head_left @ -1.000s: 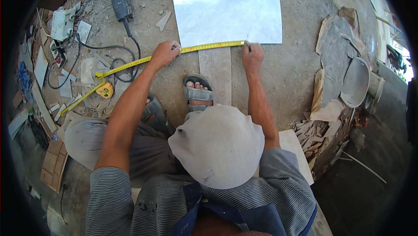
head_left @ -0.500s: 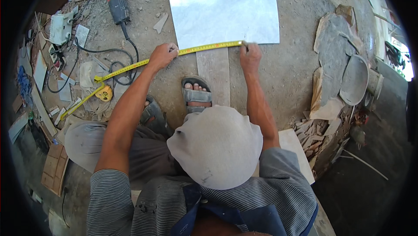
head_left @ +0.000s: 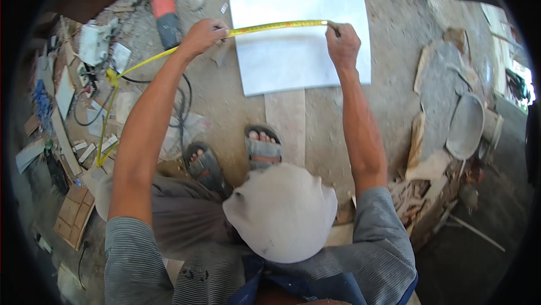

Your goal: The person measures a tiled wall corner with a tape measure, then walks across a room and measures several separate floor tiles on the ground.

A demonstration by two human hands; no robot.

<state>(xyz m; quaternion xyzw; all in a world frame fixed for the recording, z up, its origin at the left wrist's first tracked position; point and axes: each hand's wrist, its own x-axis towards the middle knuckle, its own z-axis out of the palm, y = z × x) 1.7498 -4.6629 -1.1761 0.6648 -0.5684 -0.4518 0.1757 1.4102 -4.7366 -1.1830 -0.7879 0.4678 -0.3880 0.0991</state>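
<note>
A yellow measuring tape (head_left: 276,25) stretches across a large white, square-looking tile (head_left: 298,63) on the dusty floor, over its upper half. My left hand (head_left: 205,36) pinches the tape near the tile's left edge. My right hand (head_left: 342,43) grips the tape's end over the tile's right part, fingers curled. To the left of my left hand the tape runs slack down to a yellow kink (head_left: 112,78), then on toward the lower left. The tape's case is not clearly visible.
An angle grinder (head_left: 163,9) with a cord lies top left, beside a white box (head_left: 93,43) and scattered offcuts (head_left: 65,94). A plank (head_left: 284,113) runs beneath the tile, near my sandalled feet (head_left: 262,147). At right are a grey oval basin (head_left: 465,125) and broken pieces (head_left: 420,192).
Both hands have carried the stretched tape upward from the tile's near edge to lie across its upper half. The view has also shifted, showing the whole tile and grinder disc.
</note>
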